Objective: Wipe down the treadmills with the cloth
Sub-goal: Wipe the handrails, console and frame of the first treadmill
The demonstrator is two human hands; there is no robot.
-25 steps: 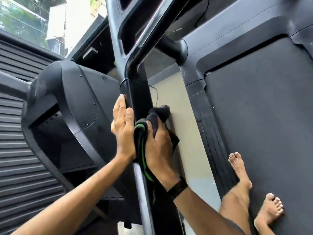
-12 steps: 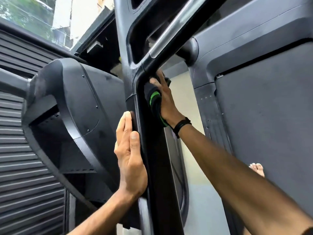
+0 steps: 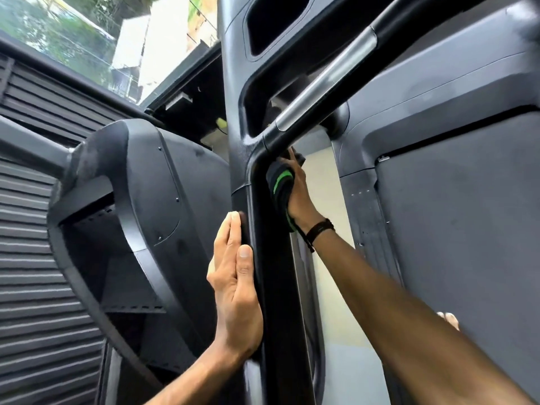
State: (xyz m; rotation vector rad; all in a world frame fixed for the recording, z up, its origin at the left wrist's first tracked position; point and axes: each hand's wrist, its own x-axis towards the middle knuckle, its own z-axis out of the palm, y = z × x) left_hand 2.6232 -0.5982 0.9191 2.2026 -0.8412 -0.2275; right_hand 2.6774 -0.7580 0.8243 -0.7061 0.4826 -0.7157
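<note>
Pressing a dark cloth point(image 3: 281, 187) with a green edge against the black post point(image 3: 271, 287) of the treadmill, my right hand point(image 3: 299, 197) is up near the corner where the post meets the slanted handrail point(image 3: 324, 83). My right fingers point(image 3: 292, 159) are mostly hidden behind the cloth and the rail, so I cannot tell how much they bend, but the cloth stays pinned between my palm and the post. A black band point(image 3: 320, 229) sits on that wrist.

My left hand point(image 3: 235, 293) is lower down on the other side of the same post. Its fingers point(image 3: 232, 229) are straight and close together, lying flat along the post's edge, with the thumb pointing up beside them. It holds nothing; it just rests there.

So the cloth is above my left hand, across the post from it, and the two hands are apart.

To the left is a big round black cover point(image 3: 137, 200) of another machine, with gray slats point(image 3: 29, 258) behind it. To the right is the gray treadmill belt point(image 3: 467, 229), and my toes point(image 3: 448, 318) peek out past my right arm. A window point(image 3: 73, 39) shows green trees up top.
</note>
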